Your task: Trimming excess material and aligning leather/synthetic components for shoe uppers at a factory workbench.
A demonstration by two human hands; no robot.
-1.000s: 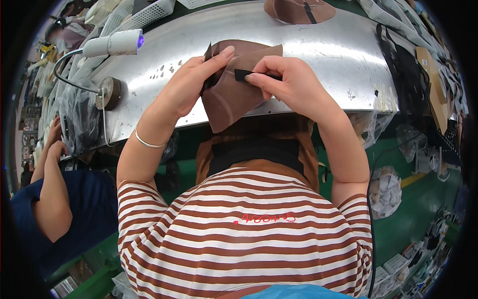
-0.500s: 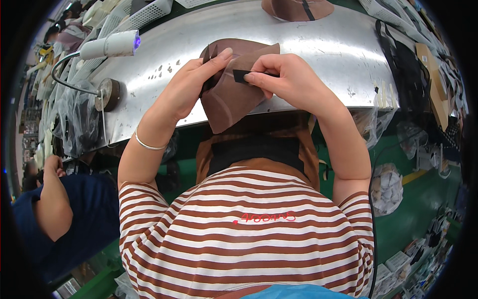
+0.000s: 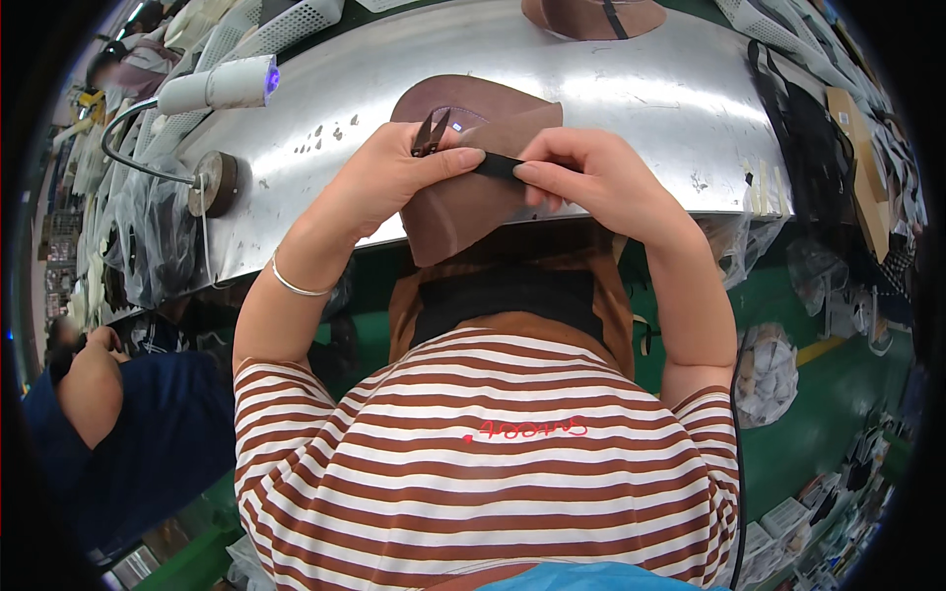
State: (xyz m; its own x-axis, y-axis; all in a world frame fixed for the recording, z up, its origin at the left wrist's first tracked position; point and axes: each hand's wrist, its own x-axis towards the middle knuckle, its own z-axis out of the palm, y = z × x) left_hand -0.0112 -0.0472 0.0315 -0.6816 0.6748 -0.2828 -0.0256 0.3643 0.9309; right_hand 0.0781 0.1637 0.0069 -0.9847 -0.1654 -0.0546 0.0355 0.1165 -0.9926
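Note:
A brown piece of soft material shaped like a hat point(image 3: 458, 215) is held up over the near edge of the metal table. A short black strap point(image 3: 501, 166) lies across it. My left hand point(image 3: 409, 169) pinches the strap's left end under its thumb, against the brown hat. Small dark thread snips point(image 3: 431, 132) stick up out of that same hand, blades apart and pointing away from me. My right hand point(image 3: 581, 175) pinches the strap's other end between thumb and fingers. How the fingers sit beneath the hat is hidden.
A second brown hat point(image 3: 593, 18) with a black band lies at the table's far edge. A gooseneck lamp point(image 3: 219, 87) stands on the left of the metal table point(image 3: 335, 89). Black mesh material point(image 3: 813, 148) hangs at the right. Another person's arm point(image 3: 91, 389) is at left.
My left thumb has moved right onto the strap, and the snips now point more upright. The right hand has shifted slightly right, with the strap stretched between both hands.

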